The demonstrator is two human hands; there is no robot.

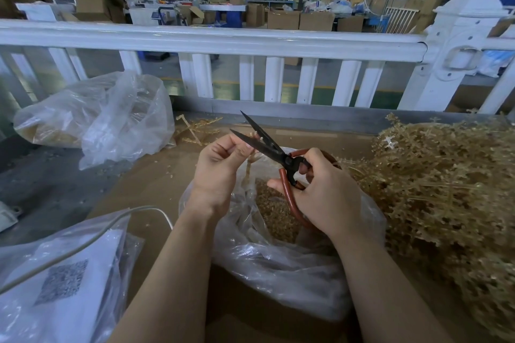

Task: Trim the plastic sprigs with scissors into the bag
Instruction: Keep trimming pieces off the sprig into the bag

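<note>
**Scissors open at a sprig held over the bag**

Both forearms reach in from the near edge and meet above the middle of the table; the left hand (pixel 220 167) is raised with its back toward the camera, fingers curled, thumb and fingertips pinching a tan plastic sprig (pixel 250 162) that hangs down from the pinch; the right hand (pixel 324 192) sits just right of it, fingers and thumb wrapped through and around the red-brown handles of the scissors (pixel 267 145); the dark blades stand apart in a narrow V, pointing far and left, and the sprig's top lies at or between them beside the left fingertips. Directly beneath both hands lies an open clear plastic bag (pixel 278 264) with a heap of small tan cuttings inside. A large pile of untrimmed sprigs (pixel 446 184) fills the right side of the table, touching the bag's right edge. A second clear bag (pixel 111 117) lies far left, near a white railing (pixel 211 42).
</note>
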